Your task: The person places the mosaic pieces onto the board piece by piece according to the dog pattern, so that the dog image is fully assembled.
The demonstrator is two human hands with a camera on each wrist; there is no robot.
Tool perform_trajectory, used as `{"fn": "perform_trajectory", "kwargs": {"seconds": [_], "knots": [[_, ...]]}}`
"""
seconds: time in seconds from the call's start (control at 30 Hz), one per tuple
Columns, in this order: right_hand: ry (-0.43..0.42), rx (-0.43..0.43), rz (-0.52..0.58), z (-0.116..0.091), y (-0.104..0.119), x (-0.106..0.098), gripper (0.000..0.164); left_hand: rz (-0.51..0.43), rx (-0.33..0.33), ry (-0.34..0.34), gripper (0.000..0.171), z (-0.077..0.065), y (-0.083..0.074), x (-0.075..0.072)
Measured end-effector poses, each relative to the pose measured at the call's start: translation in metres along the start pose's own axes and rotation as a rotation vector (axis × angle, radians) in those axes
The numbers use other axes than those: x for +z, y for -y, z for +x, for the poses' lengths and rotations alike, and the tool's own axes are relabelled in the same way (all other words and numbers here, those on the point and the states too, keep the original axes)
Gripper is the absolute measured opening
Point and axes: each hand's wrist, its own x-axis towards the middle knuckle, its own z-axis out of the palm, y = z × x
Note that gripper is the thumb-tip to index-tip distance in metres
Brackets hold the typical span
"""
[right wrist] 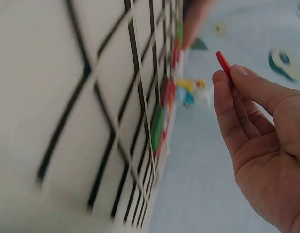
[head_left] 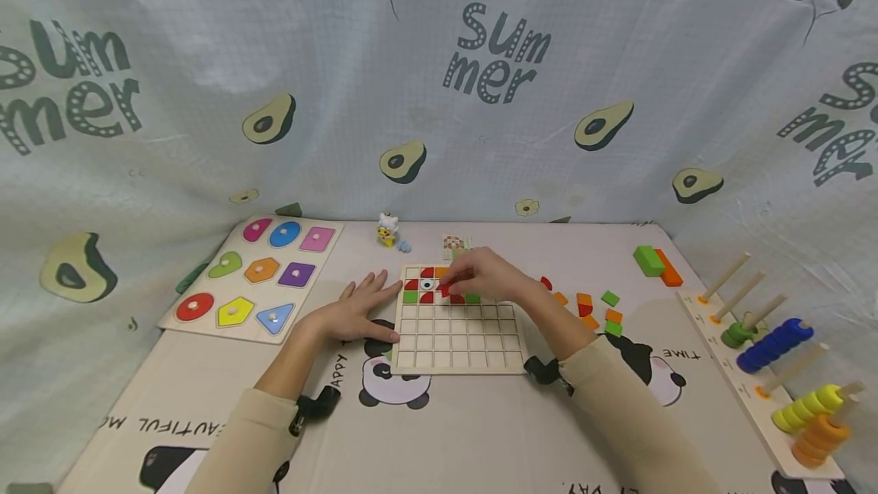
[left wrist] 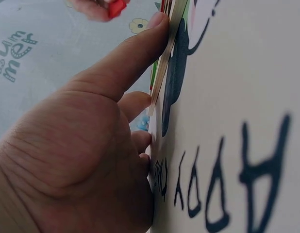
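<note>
A wooden grid board lies on the table, its upper rows partly filled with red, green, orange and white tiles. Over those rows my right hand pinches a small red tile between thumb and fingertips, held above the board in the right wrist view. My left hand rests on the table at the board's left side. Its fingers are extended, with the thumb against the board's edge. Behind the board lies a small pattern card, partly covered by the right hand.
Loose orange, green and red tiles lie right of the board. A shape puzzle sits at left, a peg stacker with coloured rings at right. Green and orange blocks stand at back right, a small figurine behind the board.
</note>
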Motion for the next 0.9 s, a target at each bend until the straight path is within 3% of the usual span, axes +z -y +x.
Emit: {"fn": "perform_trajectory", "kwargs": {"seconds": [0.17,0.33,0.6,0.9], "knots": [[0.110,-0.015,-0.071,0.028,0.016,0.030,0.015,-0.017,-0.001,0.007,0.101,-0.001,0.001,0.001],[0.144,-0.056,-0.151,0.040,0.027,0.046,0.013,-0.014,0.016,0.001,0.100,-0.001,0.002,0.000],[0.150,-0.169,-0.363,0.047,0.023,0.059,0.011,-0.017,0.009,0.008,0.100,0.000,0.002,-0.001],[0.193,-0.164,-0.383,0.046,0.029,0.060,0.011,-0.003,0.000,0.007,0.101,0.000,0.001,-0.002]]}}
